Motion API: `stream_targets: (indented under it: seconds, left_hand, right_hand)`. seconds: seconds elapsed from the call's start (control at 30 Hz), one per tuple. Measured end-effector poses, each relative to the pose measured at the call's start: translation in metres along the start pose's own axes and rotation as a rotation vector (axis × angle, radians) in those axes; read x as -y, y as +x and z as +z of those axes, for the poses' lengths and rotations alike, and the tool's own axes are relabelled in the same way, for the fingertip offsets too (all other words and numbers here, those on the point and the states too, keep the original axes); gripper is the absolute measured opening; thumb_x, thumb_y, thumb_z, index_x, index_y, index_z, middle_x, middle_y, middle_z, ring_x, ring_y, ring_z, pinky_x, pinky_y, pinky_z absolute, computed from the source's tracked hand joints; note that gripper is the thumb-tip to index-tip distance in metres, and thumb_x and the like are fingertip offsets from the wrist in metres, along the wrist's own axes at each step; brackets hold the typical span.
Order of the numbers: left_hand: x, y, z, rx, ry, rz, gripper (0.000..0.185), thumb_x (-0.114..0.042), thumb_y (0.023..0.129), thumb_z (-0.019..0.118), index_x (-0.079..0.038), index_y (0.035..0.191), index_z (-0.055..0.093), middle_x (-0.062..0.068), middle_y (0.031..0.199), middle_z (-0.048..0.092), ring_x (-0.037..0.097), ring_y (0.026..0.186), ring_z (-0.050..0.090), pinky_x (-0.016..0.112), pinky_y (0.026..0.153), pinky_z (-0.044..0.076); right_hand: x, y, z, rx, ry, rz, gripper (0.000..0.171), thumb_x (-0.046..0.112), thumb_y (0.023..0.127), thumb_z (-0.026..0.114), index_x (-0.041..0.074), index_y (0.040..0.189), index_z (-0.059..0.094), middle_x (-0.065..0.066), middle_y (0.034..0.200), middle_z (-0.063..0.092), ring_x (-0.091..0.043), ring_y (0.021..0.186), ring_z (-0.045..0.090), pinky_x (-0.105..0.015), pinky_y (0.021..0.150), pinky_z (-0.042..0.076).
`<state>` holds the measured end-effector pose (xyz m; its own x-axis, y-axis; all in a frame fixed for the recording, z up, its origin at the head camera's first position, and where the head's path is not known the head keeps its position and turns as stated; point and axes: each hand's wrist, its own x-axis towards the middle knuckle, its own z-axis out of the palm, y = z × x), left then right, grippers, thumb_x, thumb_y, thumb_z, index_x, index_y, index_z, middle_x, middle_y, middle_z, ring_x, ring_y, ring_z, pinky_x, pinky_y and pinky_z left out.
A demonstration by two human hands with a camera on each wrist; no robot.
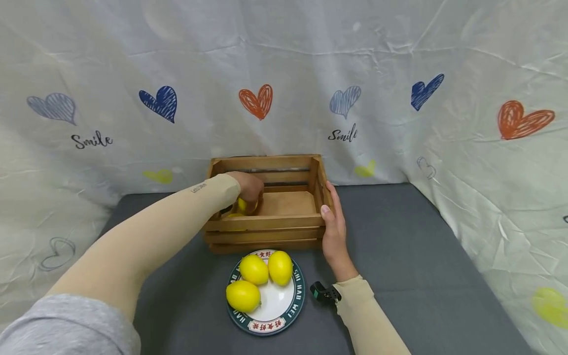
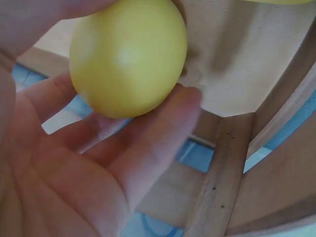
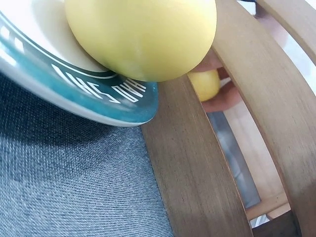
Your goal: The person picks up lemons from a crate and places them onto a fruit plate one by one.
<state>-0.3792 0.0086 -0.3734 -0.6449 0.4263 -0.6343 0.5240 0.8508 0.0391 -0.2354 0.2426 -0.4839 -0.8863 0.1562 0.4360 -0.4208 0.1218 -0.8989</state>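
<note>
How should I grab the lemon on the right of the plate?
Probably round the fat middle of the right lemon, from above and its right: its ends narrow, another lemon crowds its left, and its right side is free.

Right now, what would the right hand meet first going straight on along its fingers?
Along the crate it touches, the right hand would probably first meet the printed cloth behind; depth is unclear.

I'm seeing yellow against brown and grey.
The lemons [image 2: 128, 59] are showing yellow, the crate [image 1: 266, 236] grained brown, the tablecloth [image 1: 443, 266] dark grey; the plate [image 1: 300, 291] is pairing white with a dark teal, lettered rim. I'm wearing cream sleeves [image 1: 374, 315]; blue, orange-red and yellow hearts [image 1: 256, 102] are patterning the pale backdrop [image 1: 293, 39].
</note>
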Motion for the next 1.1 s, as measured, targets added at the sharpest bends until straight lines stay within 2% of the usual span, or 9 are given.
stream_targets:
  seconds: [0.13, 0.27, 0.47, 0.6, 0.8, 1.1]
  left_hand:
    - [0.0, -0.01, -0.006, -0.044, -0.037, 0.006, 0.064, -0.016, 0.095, 0.076, -0.015, 0.156, 0.058, 0.006, 0.166, 0.051, 0.026, 0.13, 0.058, 0.038, 0.085, 0.05]
    - [-0.002, -0.024, -0.014, -0.093, -0.046, 0.012, 0.066, -0.017, 0.093, 0.078, -0.018, 0.155, 0.059, 0.004, 0.163, 0.054, 0.028, 0.137, 0.057, 0.041, 0.092, 0.053]
    - [0.001, -0.051, -0.02, -0.192, -0.058, 0.089, 0.059, -0.018, 0.088, 0.081, -0.02, 0.145, 0.067, 0.004, 0.141, 0.065, 0.026, 0.108, 0.057, 0.037, 0.078, 0.049]
    - [-0.001, -0.073, -0.019, -0.245, -0.062, 0.127, 0.056, -0.02, 0.087, 0.083, -0.019, 0.142, 0.068, 0.005, 0.127, 0.069, 0.026, 0.104, 0.059, 0.036, 0.079, 0.053]
    - [-0.009, -0.108, -0.013, -0.304, -0.038, 0.181, 0.056, -0.021, 0.087, 0.087, -0.02, 0.14, 0.069, 0.004, 0.13, 0.069, 0.028, 0.11, 0.06, 0.041, 0.091, 0.058]
    - [-0.02, -0.157, -0.009, -0.386, -0.013, 0.205, 0.056, -0.018, 0.087, 0.086, -0.025, 0.139, 0.069, 0.005, 0.138, 0.064, 0.027, 0.112, 0.06, 0.04, 0.091, 0.06]
  right_hand:
    - [0.0, 0.001, 0.001, -0.004, 0.0, 0.003, 0.064, 0.034, 0.106, 0.044, 0.032, 0.17, 0.035, 0.009, 0.176, 0.033, -0.018, 0.165, 0.025, -0.06, 0.135, 0.01]
    - [-0.001, 0.0, 0.001, -0.007, -0.003, 0.011, 0.064, 0.034, 0.106, 0.044, 0.032, 0.17, 0.035, 0.008, 0.177, 0.032, -0.019, 0.164, 0.025, -0.061, 0.135, 0.009]
    - [0.0, 0.0, 0.001, -0.007, -0.002, 0.002, 0.063, 0.034, 0.107, 0.044, 0.035, 0.169, 0.036, 0.012, 0.175, 0.034, -0.016, 0.163, 0.026, -0.059, 0.135, 0.01]
    - [-0.001, -0.001, 0.0, -0.002, -0.006, 0.009, 0.062, 0.034, 0.107, 0.044, 0.036, 0.169, 0.036, 0.013, 0.175, 0.034, -0.015, 0.162, 0.027, -0.058, 0.135, 0.01]
    - [-0.001, -0.003, 0.0, -0.006, 0.001, 0.021, 0.063, 0.032, 0.106, 0.045, 0.036, 0.168, 0.038, 0.013, 0.175, 0.033, -0.015, 0.163, 0.026, -0.059, 0.135, 0.01]
    - [0.001, -0.001, 0.001, -0.004, -0.002, 0.019, 0.063, 0.033, 0.106, 0.044, 0.037, 0.168, 0.037, 0.011, 0.177, 0.031, -0.016, 0.163, 0.025, -0.06, 0.134, 0.009]
